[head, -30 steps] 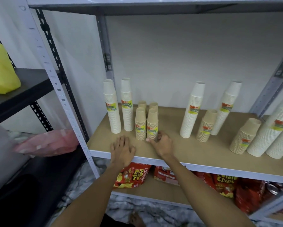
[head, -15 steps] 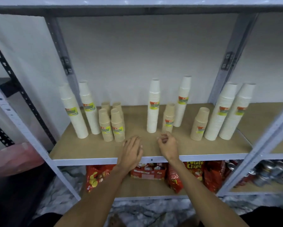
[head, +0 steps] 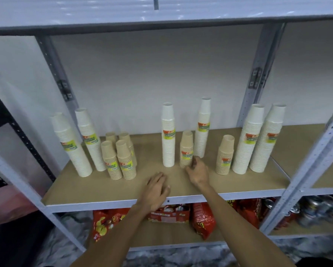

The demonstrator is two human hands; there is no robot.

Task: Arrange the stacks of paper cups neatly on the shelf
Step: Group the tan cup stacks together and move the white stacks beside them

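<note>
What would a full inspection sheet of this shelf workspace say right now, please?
Surface: brown shelf board in a grey metal rack.
Job's things: tall white cup stacks in pairs at left, middle and right; four short brown cup stacks clustered at left; middle brown stack between the middle white pair; right brown stack beside the right pair.
Clutter: red snack bags on the shelf below.
Hands: left hand open, over the board near its front edge; right hand with curled fingers at the middle brown stack's base, grip unclear.
Cables: nothing seen.
Surroundings: white wall behind.
</note>
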